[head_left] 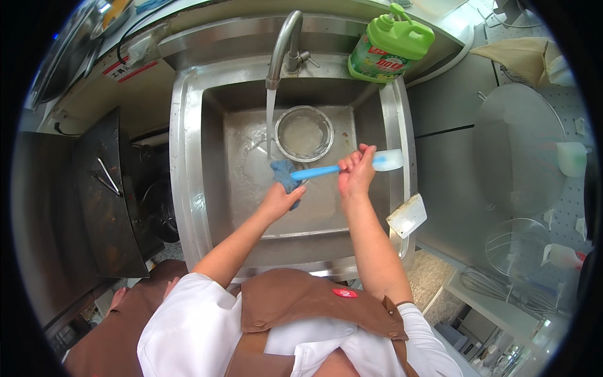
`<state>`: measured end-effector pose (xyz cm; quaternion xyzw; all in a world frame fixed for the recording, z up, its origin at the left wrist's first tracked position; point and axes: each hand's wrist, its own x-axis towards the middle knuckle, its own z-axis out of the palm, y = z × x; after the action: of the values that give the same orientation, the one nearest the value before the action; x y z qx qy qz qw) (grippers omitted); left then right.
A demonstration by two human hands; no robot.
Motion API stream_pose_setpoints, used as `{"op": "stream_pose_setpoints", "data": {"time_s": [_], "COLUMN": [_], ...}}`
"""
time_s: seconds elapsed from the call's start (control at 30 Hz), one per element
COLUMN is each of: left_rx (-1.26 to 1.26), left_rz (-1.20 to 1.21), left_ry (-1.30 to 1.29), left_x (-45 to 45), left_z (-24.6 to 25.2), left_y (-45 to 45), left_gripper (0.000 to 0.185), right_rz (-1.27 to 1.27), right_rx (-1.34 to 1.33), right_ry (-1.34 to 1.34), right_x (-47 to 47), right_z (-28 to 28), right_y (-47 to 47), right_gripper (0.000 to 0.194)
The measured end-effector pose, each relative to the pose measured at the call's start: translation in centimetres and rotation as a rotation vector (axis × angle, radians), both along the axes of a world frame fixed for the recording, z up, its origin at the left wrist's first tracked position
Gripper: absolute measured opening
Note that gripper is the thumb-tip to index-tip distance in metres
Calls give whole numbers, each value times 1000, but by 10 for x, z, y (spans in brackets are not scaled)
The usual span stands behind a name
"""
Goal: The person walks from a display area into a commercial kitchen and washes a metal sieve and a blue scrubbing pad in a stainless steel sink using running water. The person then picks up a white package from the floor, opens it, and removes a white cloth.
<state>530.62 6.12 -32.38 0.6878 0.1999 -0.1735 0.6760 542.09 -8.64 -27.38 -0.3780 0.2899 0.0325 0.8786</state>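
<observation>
Over the stainless steel sink point(292, 226), my left hand point(281, 201) grips a blue-grey cloth point(283, 175). The cloth meets the handle end of a blue-handled spatula point(320, 172). My right hand point(356, 173) is closed around the spatula near its pale, translucent blade, which points right toward the sink's rim. Water runs from the curved metal faucet point(284, 45) and falls just beside the cloth. Behind my hands, a round metal bowl point(304, 134) with cloudy liquid stands on the sink floor.
A green pump jug of detergent point(391, 45) stands at the sink's back right corner. On the right rim lies a white scraper point(407, 216). A large round sieve point(518, 148) and whisks point(490, 287) are at the right. Another person in a brown apron point(127, 325) is close at my left.
</observation>
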Motion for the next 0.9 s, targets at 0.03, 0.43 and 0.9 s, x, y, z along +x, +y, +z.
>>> {"op": "stream_pose_setpoints", "data": {"time_s": [0.03,0.43,0.9], "left_rx": [35,394,-776], "left_rz": [15,104,574], "left_ry": [-23,-138,9], "left_x": [-1,42,307], "left_z": [0,18,-11], "left_y": [-5,-10,36], "left_gripper": [28,37,19], "right_rz": [-12,-129,525], "right_rx": [-7,-45,-57], "right_ry": [-2,162,112], "right_x": [3,10,-70], "right_z": [3,-31,7], "right_y": [-2,-84,-91], "right_gripper": [32,33,50]}}
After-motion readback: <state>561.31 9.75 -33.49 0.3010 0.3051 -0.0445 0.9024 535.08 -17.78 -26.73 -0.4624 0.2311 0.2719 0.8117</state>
